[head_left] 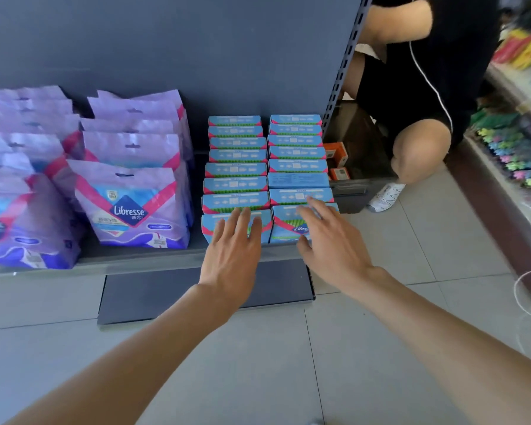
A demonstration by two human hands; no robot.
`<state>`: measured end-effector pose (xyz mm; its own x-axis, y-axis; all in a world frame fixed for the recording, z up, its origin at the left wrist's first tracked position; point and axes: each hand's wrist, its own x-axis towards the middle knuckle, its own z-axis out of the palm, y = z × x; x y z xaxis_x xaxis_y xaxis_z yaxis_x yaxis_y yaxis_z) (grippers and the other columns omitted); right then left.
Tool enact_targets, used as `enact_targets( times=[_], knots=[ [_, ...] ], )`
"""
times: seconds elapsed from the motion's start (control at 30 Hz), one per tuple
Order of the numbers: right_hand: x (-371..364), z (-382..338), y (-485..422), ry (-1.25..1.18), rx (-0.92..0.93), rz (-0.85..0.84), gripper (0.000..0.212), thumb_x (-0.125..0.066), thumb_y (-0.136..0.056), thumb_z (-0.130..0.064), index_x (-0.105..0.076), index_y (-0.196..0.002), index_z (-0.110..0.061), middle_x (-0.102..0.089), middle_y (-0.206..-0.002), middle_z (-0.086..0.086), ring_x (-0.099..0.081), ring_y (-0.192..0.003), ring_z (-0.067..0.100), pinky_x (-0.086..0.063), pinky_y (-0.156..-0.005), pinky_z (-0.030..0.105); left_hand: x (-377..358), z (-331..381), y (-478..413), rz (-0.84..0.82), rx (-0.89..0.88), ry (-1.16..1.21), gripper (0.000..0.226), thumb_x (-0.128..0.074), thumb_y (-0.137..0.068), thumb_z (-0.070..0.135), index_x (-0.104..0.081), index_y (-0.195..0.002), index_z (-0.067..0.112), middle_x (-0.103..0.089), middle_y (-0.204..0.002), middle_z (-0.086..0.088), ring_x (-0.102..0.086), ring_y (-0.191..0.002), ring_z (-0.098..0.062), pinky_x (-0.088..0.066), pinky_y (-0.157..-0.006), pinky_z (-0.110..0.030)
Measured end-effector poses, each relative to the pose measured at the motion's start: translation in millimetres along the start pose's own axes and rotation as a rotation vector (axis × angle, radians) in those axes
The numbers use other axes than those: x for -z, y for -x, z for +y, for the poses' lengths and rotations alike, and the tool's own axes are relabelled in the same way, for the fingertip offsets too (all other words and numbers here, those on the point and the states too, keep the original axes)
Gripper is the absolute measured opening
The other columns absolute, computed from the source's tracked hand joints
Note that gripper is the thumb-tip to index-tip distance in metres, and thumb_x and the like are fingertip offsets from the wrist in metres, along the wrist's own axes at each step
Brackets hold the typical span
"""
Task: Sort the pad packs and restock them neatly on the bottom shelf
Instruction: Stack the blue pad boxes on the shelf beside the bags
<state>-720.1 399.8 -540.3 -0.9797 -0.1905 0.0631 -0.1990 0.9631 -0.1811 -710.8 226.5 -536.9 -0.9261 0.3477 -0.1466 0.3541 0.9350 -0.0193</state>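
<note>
1. Left hand (232, 243) flat, right hand (331, 240) spread; both relaxed against the front of the blue packs (236, 170), gripping nothing.
2. Rows sit on the bottom shelf (135, 256), twelve o'clock; an uneven shove could skew them toward the purple packs (129, 204) at nine.

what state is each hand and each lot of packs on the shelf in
left hand: open, fingers on left row's front pack
right hand: open, fingers over right row's front pack
blue packs: upright, two neat rows
odd blue pack: right row, turned, plain face up
purple packs: upright, rowed at left
</note>
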Motion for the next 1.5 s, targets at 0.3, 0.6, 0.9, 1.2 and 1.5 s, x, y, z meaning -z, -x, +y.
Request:
enact_targets(
  times=[0.3,0.6,0.9,1.2,1.5],
  knots=[
    [-26,-22,3,-0.04,-0.055,0.065,0.045,-0.064,-0.08,-0.017,-0.057,-0.123,-0.007,-0.055,-0.132,0.006,-0.049,-0.126,0.027,-0.044,-0.1,0.034,-12,-11,-2,0.088,-0.078,0.178,0.07,-0.058,-0.077,0.007,-0.034,-0.143,0.003,-0.033,-0.148,-0.014,-0.031,-0.137,-0.033,-0.022,-0.116,-0.038],
    [-6,5,-56,-0.032,-0.079,0.057,0.047,-0.049,-0.094,-0.034,-0.049,-0.132,-0.007,-0.052,-0.136,0.006,-0.044,-0.128,0.023,-0.04,-0.1,0.032,-1,-35,-56,0.132,0.015,0.175,0.068,-0.034,-0.099,0.039,-0.009,-0.152,0.006,-0.006,-0.16,-0.011,-0.005,-0.149,-0.026,-0.01,-0.119,-0.036],
    [-22,20,-116,-0.16,-0.091,-0.123,0.067,-0.035,-0.098,-0.05,-0.024,-0.151,-0.012,-0.015,-0.161,0.001,-0.007,-0.149,0.018,-0.015,-0.118,0.032,-3,-46,-113,0.079,0.068,0.297,0.07,-0.036,-0.098,0.045,-0.014,-0.152,0.007,-0.011,-0.161,-0.006,-0.005,-0.149,-0.021,-0.01,-0.119,-0.032],
    [-9,42,-151,-0.045,0.011,-0.097,0.069,-0.034,-0.097,-0.051,-0.024,-0.15,-0.009,-0.028,-0.155,0.005,-0.022,-0.144,0.022,-0.022,-0.117,0.034,9,-63,-145,0.127,0.11,0.287,0.065,-0.029,-0.096,0.044,-0.025,-0.149,0.007,-0.029,-0.154,-0.009,-0.026,-0.143,-0.027,-0.027,-0.116,-0.04],
    [-18,41,-175,-0.172,-0.056,-0.162,0.066,-0.035,-0.095,-0.055,-0.03,-0.149,-0.017,-0.022,-0.159,-0.001,-0.014,-0.148,0.018,-0.02,-0.117,0.036,4,-69,-168,0.079,0.171,0.334,0.061,-0.035,-0.098,0.04,-0.027,-0.148,0.007,-0.024,-0.157,-0.007,-0.017,-0.146,-0.024,-0.02,-0.118,-0.035]
  ],
)
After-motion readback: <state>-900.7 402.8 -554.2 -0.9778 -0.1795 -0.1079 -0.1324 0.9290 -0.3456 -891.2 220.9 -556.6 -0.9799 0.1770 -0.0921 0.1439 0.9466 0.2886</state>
